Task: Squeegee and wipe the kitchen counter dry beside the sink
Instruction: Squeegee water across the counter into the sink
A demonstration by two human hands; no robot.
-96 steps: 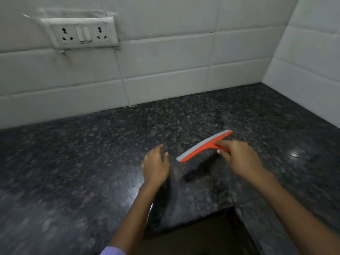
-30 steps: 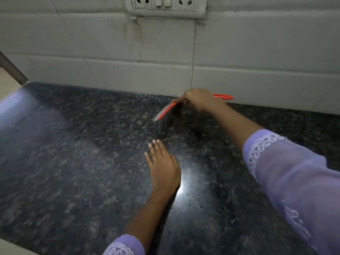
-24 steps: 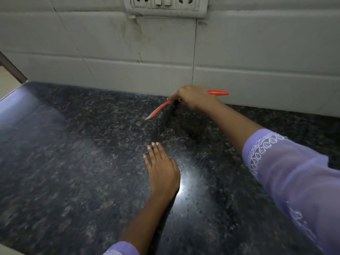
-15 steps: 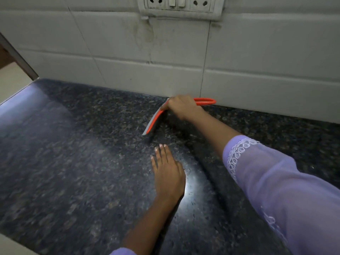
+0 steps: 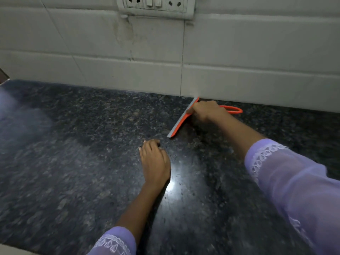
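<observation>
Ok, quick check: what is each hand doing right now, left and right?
Left hand: holds nothing, rests on the counter, fingers loosely curled.
Right hand: grips the orange squeegee, blade down on the counter by the tiled wall.

Counter point(image 5: 73, 162) open to left, wall point(image 5: 239, 80) blocks behind

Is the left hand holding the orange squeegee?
No, the left hand rests on the dark counter holding nothing, while the right hand grips the squeegee.
</observation>
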